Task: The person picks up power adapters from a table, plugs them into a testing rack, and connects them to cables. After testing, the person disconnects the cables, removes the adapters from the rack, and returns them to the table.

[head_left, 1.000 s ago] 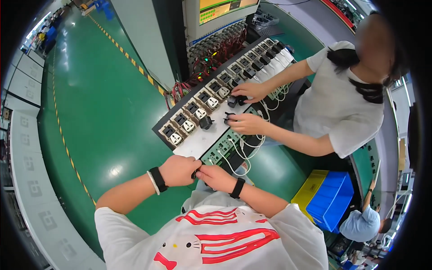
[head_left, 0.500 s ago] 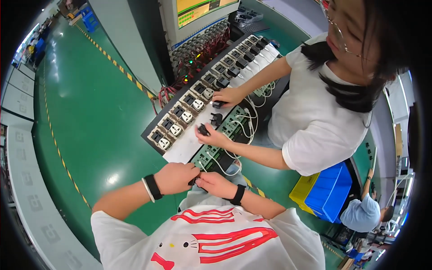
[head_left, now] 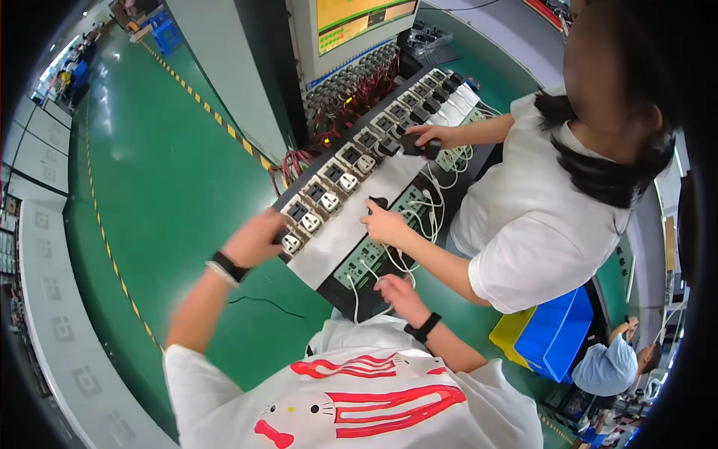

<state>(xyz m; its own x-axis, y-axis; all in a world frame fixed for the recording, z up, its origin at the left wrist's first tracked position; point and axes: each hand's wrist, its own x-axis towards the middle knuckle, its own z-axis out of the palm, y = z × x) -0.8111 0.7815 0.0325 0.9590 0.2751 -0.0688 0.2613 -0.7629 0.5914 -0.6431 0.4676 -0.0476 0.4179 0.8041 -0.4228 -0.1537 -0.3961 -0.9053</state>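
Observation:
My left hand (head_left: 258,238) is at the near end of a row of sockets, its fingers bent beside the nearest white socket (head_left: 292,243). Something dark shows at its fingertips, too blurred to name. Lower right, my right hand (head_left: 402,295) has its fingers curled next to white cables (head_left: 354,295) at the front of a green circuit-board strip (head_left: 357,266). Whether a cable is between those fingers is hidden. Across the bench, a co-worker's one hand grips a black adapter (head_left: 422,146) by the sockets; their other hand is at a second black adapter (head_left: 378,203).
Black adapters (head_left: 430,105) fill the far sockets. Behind the row stand red wiring (head_left: 295,166) and a screen (head_left: 363,19). Blue and yellow bins (head_left: 550,337) sit at the right, near another person. A thin black cord (head_left: 265,301) lies on the green floor.
My hands have parted from around a small black thing; the left went up to the nearest socket, the right toward the cables. The co-worker's hand and adapter moved farther along the row.

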